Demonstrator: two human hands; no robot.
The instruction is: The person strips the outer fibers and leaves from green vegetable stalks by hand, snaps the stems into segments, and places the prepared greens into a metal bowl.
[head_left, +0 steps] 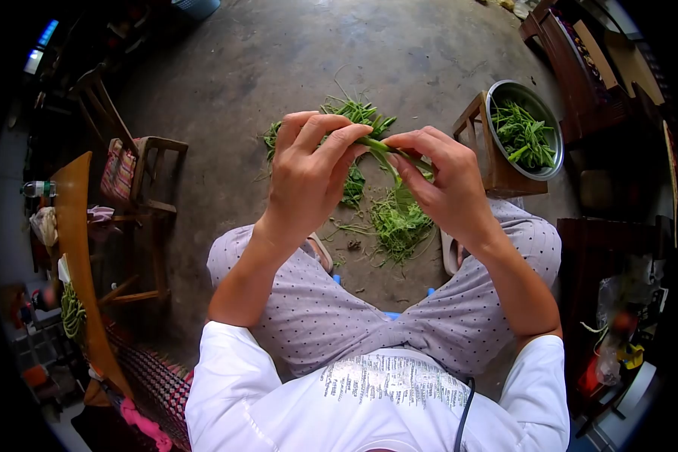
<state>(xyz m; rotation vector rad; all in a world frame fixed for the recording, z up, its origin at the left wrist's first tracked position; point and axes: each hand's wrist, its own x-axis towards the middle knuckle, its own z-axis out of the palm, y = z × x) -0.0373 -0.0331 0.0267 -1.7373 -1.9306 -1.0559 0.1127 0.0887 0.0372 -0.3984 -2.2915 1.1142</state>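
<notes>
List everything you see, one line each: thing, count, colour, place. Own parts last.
Green stem: one, green, between both hands
Loose greens: too many to count, green, floor ahead
Bowl greens: uncountable, green, inside the bowl
Metal bowl: one, silvery, on the stool
Stool: one, brown, picture right
Chair: one, brown, picture left
Patterned cloth: one, multicoloured, at the chair
Tabletop: one, orange-brown, far left
Bottle: one, clear, beside the tabletop
Dim edge clutter: uncountable, mixed colours, both sides
Shirt: one, white, on the person
Trousers: one pair, greyish, dotted, on the legs
Left hand: one, bare, pinching the stem
Right hand: one, bare, pinching the stem
</notes>
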